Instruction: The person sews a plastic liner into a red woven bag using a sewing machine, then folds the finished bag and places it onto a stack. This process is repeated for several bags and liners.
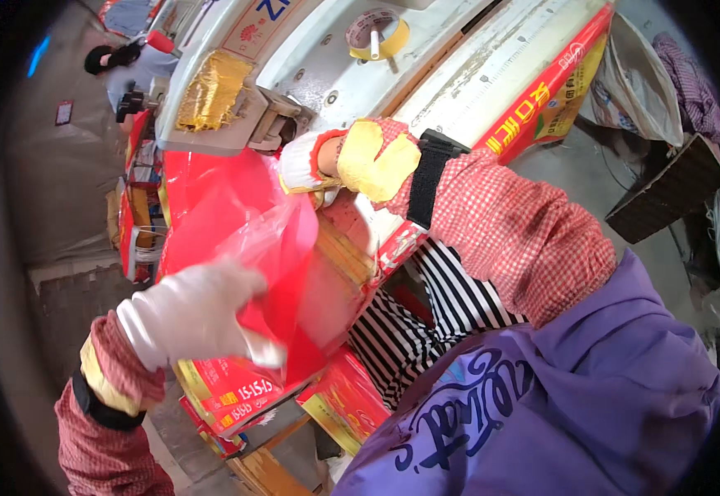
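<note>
My left hand point(190, 310), in a white glove and slightly blurred, has red plastic sheeting point(298, 306) between its thumb and fingers. The sheeting looks like a bag, with a clear film part, and it rises in a fold toward my right hand point(306, 169). That hand wears a white glove with an orange-red cuff and is closed at the top of the fold, its fingertips partly hidden. Beneath the sheeting lies a stack of red and yellow printed bags point(232, 393). Just beyond my right hand is the grey-white machine housing point(310, 62).
A yellow tape roll point(393, 41) rests on the machine. Gold tape point(215, 91) covers part of its casing. Red-edged printed sheeting point(534, 95) runs along the right side of the worktop. A dark board point(666, 186) stands at right. Another person point(128, 70) is at far left.
</note>
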The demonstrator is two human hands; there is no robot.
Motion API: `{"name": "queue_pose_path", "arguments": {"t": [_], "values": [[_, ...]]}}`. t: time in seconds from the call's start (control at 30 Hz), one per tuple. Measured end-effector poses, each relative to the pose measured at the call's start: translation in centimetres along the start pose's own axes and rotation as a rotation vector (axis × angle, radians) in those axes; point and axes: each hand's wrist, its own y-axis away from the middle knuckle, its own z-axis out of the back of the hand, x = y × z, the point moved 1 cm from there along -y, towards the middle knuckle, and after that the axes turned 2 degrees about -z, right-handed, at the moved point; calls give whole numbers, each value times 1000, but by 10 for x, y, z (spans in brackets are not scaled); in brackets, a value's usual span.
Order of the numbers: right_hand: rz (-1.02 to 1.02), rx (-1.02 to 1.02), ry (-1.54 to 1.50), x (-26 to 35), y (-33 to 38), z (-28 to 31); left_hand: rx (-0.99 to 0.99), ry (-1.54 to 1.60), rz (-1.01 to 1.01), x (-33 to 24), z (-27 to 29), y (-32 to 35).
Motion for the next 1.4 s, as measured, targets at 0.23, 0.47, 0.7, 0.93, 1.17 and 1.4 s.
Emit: {"name": "queue_pose_path", "arguments": {"t": [0.23,0.47,0.7,0.93,1.17,1.4], "values": [[-145,-36,-167,7,-13,-20,-795,-262,-239,39,-31,-42],[-392,21,-176,-3,-26,-43,141,131,39,-7,2,22],[-449,-238,-712,-5,-11,-76,-47,-732,-269,-48,-39,70],[-662,-718,-678,140,105,-1,-92,-609,-661,-135,-75,-18],[-589,34,-635,105,83,20,-117,-472,-662,-99,-73,-3],[-942,-36,-771,136,65,27,-91,-499,-705,-114,-83,-19]]}}
